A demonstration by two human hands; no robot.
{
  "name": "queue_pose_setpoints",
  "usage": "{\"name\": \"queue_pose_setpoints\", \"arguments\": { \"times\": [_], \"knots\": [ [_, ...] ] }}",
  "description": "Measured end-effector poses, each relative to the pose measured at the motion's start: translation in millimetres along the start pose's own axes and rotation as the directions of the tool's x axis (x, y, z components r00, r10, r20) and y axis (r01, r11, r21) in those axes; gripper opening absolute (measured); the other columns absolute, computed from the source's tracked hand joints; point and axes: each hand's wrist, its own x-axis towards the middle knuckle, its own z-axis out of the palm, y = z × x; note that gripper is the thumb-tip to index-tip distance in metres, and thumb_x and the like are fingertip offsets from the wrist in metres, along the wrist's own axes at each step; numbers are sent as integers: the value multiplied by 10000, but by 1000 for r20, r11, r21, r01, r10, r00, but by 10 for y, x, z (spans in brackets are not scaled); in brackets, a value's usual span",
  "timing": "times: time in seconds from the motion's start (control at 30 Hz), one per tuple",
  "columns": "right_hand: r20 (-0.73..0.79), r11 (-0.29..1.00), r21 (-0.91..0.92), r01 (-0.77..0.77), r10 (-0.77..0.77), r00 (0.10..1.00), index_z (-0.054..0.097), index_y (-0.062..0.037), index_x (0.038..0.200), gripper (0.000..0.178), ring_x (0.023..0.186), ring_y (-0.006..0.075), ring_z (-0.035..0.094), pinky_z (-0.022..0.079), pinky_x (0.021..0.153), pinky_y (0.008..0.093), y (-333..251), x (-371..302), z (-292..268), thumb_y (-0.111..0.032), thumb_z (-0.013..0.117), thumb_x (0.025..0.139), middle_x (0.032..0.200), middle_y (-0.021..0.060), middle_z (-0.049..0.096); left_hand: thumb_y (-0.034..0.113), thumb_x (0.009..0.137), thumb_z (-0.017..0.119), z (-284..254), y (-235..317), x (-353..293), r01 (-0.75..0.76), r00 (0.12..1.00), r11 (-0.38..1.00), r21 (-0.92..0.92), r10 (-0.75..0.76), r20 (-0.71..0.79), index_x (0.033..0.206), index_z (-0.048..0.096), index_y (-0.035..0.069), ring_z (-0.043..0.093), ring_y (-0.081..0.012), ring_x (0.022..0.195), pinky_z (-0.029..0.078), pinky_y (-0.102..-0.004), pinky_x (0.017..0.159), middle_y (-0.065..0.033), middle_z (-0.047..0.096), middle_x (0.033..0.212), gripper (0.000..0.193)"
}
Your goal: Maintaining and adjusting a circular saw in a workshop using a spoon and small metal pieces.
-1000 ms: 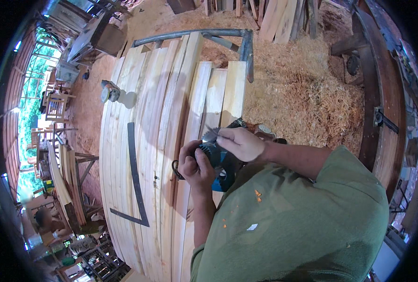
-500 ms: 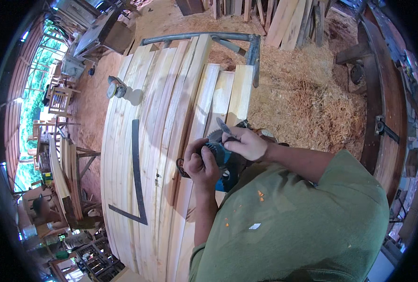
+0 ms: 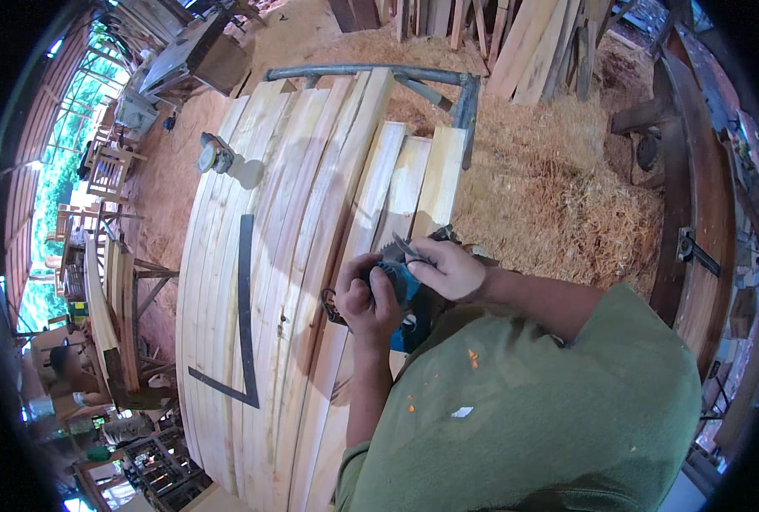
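Observation:
A blue circular saw (image 3: pixel 409 328) sits close against my body over the boards, its toothed blade (image 3: pixel 392 250) facing up and away from me. My left hand (image 3: pixel 367 294) has its fingers curled round the front of the saw beside the blade. In a pinch between thumb and fingers, my right hand (image 3: pixel 449 270) holds a thin, flat grey metal tool (image 3: pixel 407 247), which looks like a file. The tool lies at the blade's teeth; whether it touches them I cannot tell. Part of the saw's body is hidden behind my hands and green shirt.
Long pale boards (image 3: pixel 217 282) lie side by side on a metal-framed stand (image 3: pixel 371 68). A dark carpenter's square (image 3: pixel 248 316) and an angle grinder (image 3: pixel 215 155) rest on them. Wood shavings (image 3: pixel 558 205) cover the floor at right. Planks (image 3: pixel 529 51) lean at the back.
My right hand has come slightly lower with the flat metal tool, which now sits closer to the blade's teeth. My left hand keeps its grip on the saw. The view has shifted slightly.

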Motion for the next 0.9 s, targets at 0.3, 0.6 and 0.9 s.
{"name": "queue_pose_setpoints", "arguments": {
  "times": [0.3, 0.6, 0.9],
  "knots": [
    [-3, 994, -10, 107, -107, 994, 569, 8, 1194, 235, 890, 383, 681, 522, 804, 418, 84, -32, 52, -183, 572, 1056, 936, 240, 641, 13, 952, 603, -13, 16, -27, 43, 999, 997, 65, -41, -32, 808, 667, -92, 710, -223, 872, 535, -303, 739, -185, 738, 1008, 189],
    [-28, 999, -47, -27, 26, 999, 593, 17, 1212, 260, 937, 351, 703, 526, 878, 430, -15, -54, 56, -189, 516, 1073, 974, 246, 684, 5, 888, 656, 16, -75, -84, 32, 999, 999, 10, -31, -42, 687, 617, -44, 728, -319, 854, 572, -384, 757, -200, 742, 996, 211],
    [-79, 995, 89, -34, 41, 996, 615, 3, 1135, 166, 879, 190, 637, 521, 833, 369, 103, -46, 112, -127, 550, 1054, 936, 115, 671, 14, 937, 642, 19, -105, -55, -46, 997, 998, 48, 49, -60, 704, 630, -57, 717, -202, 820, 561, -304, 708, -170, 742, 996, 244]
  ]
}}
